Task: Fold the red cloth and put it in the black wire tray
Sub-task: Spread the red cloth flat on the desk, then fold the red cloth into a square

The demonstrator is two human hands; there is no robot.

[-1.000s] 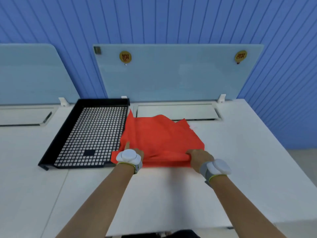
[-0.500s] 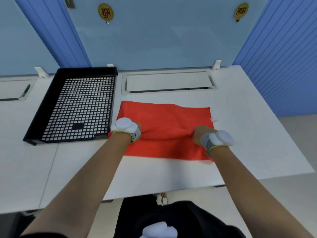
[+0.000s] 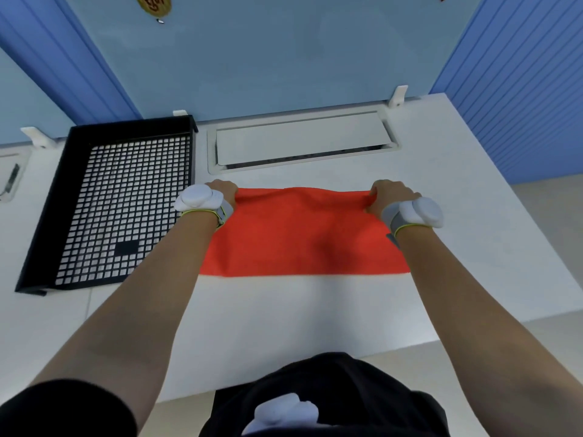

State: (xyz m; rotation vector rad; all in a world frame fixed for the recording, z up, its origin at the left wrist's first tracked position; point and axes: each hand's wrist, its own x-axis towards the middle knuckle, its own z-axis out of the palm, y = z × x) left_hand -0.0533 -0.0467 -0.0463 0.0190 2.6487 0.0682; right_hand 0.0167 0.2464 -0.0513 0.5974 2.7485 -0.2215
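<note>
The red cloth [image 3: 299,234] lies flat on the white table as a wide rectangle, folded over on itself. My left hand [image 3: 222,190] pinches its far left corner and my right hand [image 3: 389,195] pinches its far right corner, both pressed down at the cloth's far edge. The black wire tray [image 3: 41,222] sits just left of the cloth, with nothing in it but a small black tag on its mesh floor. My fingertips are hidden under my hands.
A white cable hatch [image 3: 303,141] is set into the table beyond the cloth. A pale blue glass divider [image 3: 284,58] stands along the table's back edge. The table's right edge [image 3: 536,234] runs near my right hand.
Both hands carried the cloth's near edge away from me to its far edge, folding it in half. The camera tilted further down.
</note>
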